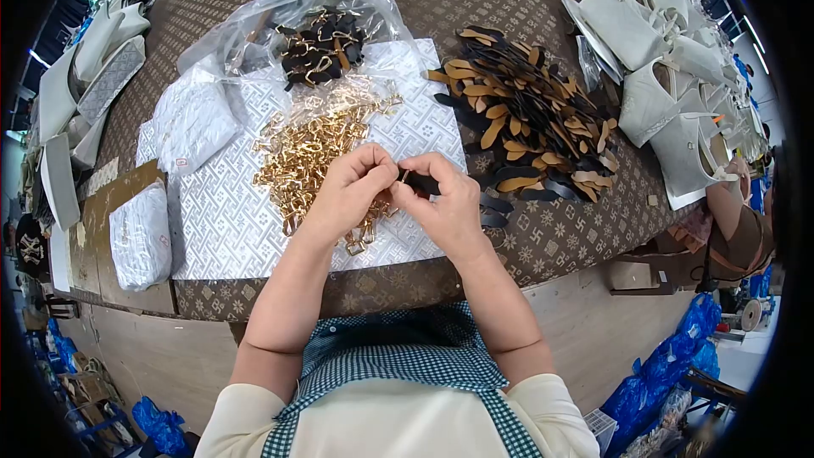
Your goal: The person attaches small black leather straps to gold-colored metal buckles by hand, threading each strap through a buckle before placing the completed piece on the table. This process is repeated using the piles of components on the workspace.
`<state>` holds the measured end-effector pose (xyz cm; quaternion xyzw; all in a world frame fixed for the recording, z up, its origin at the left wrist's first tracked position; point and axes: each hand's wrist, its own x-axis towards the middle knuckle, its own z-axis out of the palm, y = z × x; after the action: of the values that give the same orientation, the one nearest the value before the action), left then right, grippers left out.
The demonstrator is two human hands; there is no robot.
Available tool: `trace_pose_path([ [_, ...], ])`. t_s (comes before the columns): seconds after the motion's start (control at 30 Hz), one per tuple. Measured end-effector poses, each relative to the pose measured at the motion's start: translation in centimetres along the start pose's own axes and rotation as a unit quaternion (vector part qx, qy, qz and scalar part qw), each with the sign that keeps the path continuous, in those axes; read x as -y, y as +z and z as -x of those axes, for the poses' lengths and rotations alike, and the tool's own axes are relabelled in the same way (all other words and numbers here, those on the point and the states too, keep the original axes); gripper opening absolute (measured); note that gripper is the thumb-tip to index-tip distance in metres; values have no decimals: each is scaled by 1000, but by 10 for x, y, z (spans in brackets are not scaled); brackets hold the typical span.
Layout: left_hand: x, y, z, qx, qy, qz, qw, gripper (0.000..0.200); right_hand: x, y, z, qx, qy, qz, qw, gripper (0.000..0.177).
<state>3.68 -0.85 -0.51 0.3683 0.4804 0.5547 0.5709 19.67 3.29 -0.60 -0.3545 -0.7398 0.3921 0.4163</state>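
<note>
Fingertips of both my hands meet above the near side of a pile of gold metal buckles [309,153]. My right hand [445,203] is closed on a black leather tab [421,182]. A small gold glint shows at the tab's end between the hands. My left hand [360,187] is closed in a pinch at the same spot, and the fingers hide what it holds. To the right lies a large heap of leather tabs [526,119], black on one face and tan on the other.
A clear plastic bag [280,0] lies behind the buckles, with black tabs bearing gold buckles [320,47] at its mouth. White wrapped packs [140,237] sit at left on patterned paper [220,237] and cardboard. White bags [678,110] pile up at right, near another person's arm [727,212].
</note>
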Motion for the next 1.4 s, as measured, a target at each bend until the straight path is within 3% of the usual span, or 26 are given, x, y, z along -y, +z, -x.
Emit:
trace_pose_path([
  [0.2, 3, 0, 0, 14, 6, -27, 1000, 11, -7, 1, -2, -3, -38, -35, 999, 22],
  [0.3, -4, 5, 0, -27, -13, 20, 999, 10, -7, -1, 2, -10, 21, 18, 1000, 26],
  [0.43, -7, -3, -1, -43, -25, 13, 999, 8, -2, -7, 0, -4, -41, 50, 998, 41],
  [0.53, -12, -9, -14, -154, 81, 78, 982, 11, -1, -25, -5, -52, -58, 63, 995, 47],
  [0.57, -18, -9, -15, -195, 158, 97, 963, 28, 0, -36, -7, -63, -27, 83, 994, 40],
  [0.63, -27, -17, -20, -265, 271, -12, 925, 51, -4, -55, -6, -78, 38, 77, 993, 23],
  [0.67, -30, -15, -17, -282, 276, -52, 917, 55, -8, -65, -5, -62, 22, 138, 988, 22],
  [0.77, -9, -28, -12, -231, 202, -288, 907, 42, -18, -80, 3, -24, -4, 272, 962, 20],
  [0.9, 11, -9, -8, -174, 229, -600, 746, 30, -30, -75, 10, -5, 0, 326, 945, 14],
  [0.97, 13, 0, -6, -170, 178, -656, 714, 30, -28, -76, 9, 3, 21, 322, 946, 13],
  [1.1, 12, 1, -9, -157, 161, -636, 738, 23, -25, -74, 3, -13, -15, 289, 957, 11],
  [1.2, 12, 3, -10, -168, 170, -626, 742, 23, -1, -64, -4, -13, 127, 18, 992, 10],
  [1.3, -4, 12, -3, -172, 129, -662, 718, 26, 11, -48, -14, 54, 107, -56, 991, 12],
  [1.4, -2, 8, 1, -154, 116, -676, 711, 24, 12, -33, -25, 54, 94, -60, 992, 11],
])
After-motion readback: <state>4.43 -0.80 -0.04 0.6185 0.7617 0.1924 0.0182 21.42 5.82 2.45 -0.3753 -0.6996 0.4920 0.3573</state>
